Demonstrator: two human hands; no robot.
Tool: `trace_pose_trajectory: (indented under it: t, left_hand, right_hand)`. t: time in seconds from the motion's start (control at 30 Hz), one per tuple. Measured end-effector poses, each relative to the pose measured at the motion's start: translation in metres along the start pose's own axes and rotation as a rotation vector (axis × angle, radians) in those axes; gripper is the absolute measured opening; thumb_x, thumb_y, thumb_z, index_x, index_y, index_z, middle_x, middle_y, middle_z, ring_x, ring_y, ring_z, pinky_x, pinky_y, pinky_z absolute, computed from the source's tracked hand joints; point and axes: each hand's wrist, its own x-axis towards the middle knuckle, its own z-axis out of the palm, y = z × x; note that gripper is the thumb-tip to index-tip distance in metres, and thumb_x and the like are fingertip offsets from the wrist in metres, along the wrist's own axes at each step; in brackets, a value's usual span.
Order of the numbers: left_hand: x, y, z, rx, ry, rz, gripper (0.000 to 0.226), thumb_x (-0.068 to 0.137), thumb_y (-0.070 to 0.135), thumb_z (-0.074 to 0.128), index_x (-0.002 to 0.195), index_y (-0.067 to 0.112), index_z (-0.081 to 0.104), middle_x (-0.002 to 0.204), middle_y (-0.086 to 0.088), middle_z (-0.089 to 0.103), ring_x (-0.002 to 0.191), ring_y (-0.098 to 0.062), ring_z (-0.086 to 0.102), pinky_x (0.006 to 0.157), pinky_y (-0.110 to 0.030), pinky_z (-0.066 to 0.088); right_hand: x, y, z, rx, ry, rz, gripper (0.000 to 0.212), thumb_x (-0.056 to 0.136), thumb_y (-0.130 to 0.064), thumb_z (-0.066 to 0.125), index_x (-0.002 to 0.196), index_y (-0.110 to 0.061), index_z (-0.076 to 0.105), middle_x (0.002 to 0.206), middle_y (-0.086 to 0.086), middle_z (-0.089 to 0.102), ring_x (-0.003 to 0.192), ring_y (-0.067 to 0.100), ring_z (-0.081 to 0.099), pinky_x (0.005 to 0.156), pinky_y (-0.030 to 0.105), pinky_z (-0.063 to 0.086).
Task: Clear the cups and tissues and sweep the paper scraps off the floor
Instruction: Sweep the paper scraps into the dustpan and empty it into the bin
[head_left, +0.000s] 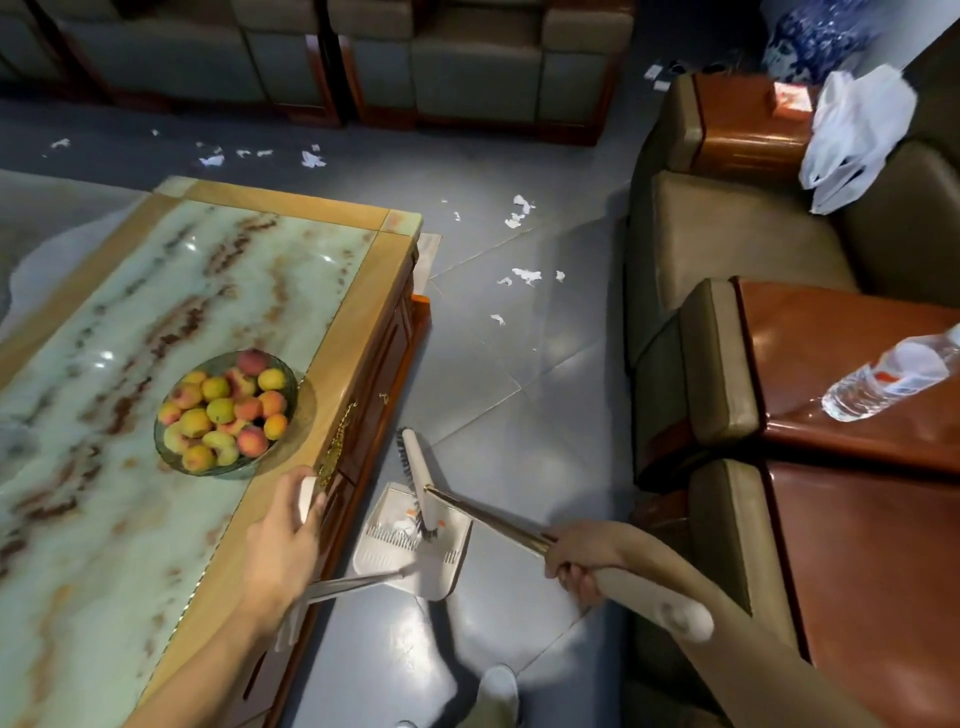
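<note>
Sitting room viewed from head height, with a grey tiled floor (519, 405) between a marble-topped worktop (343, 332) at left and olive armchairs (727, 234) at right. White paper scraps (524, 275) are scattered over the floor beyond the worktop's far corner and in a line before the far sofas (467, 67). A few are seen inside the white dustpan (384, 558), which is set on the floor just beside the worktop's wooden side. The broom (415, 462) is tilted with its bristles in the dustpan's mouth, and its brass shaft is grasped by the right hand (576, 558), fingers wrapped round it. The left hand (283, 530) is curled round a white grip (307, 499) above the worktop's edge; whether this grip joins the dustpan's thin handle is hidden behind the wrist. A glass bowl of fruit (228, 469) is borne by the worktop near that edge. A clear water bottle (893, 376) is laid on its side on a polished wooden side table (831, 322) between armchairs. A white plastic bag (852, 135) lies against the farther one, and a blue-and-white vase (815, 36) is seen at top right.
</note>
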Motion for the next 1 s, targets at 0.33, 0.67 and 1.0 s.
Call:
trace_pose_trajectory:
  t: [0.33, 0.67, 1.0]
  left_hand:
    - [0.082, 0.099, 0.032, -0.024, 0.033, 0.221, 0.021, 0.096, 0.02, 0.049, 0.117, 0.022, 0.047, 0.06, -0.005, 0.047, 0.056, -0.016, 0.048, 0.062, -0.031, 0.033]
    - [0.232, 0.146, 0.08, -0.001, -0.072, 0.23, 0.021, 0.097, 0.032, 0.043, 0.115, 0.042, 0.037, 0.098, -0.003, 0.061, 0.076, -0.031, 0.062, 0.069, -0.035, 0.045]
    - [0.357, 0.218, 0.122, 0.053, -0.113, 0.214, 0.021, 0.096, 0.031, 0.045, 0.113, 0.041, 0.038, 0.062, -0.011, 0.053, 0.049, -0.031, 0.053, 0.053, -0.037, 0.045]
  right_hand:
    - [-0.004, -0.056, -0.051, 0.169, 0.264, -0.356, 0.014, 0.081, 0.003, 0.049, 0.087, -0.009, 0.053, 0.041, 0.0, 0.051, 0.033, 0.008, 0.044, 0.036, 0.016, 0.038]
    - [0.007, -0.121, -0.144, 0.119, 0.519, -0.442, 0.009, 0.088, -0.003, 0.049, 0.083, -0.008, 0.054, 0.053, 0.002, 0.052, 0.037, 0.008, 0.047, 0.04, 0.02, 0.04]
    - [0.022, -0.235, -0.29, 0.124, 0.637, -0.365, 0.009, 0.08, 0.005, 0.052, 0.085, 0.001, 0.058, 0.047, 0.007, 0.053, 0.039, 0.019, 0.045, 0.034, 0.021, 0.037]
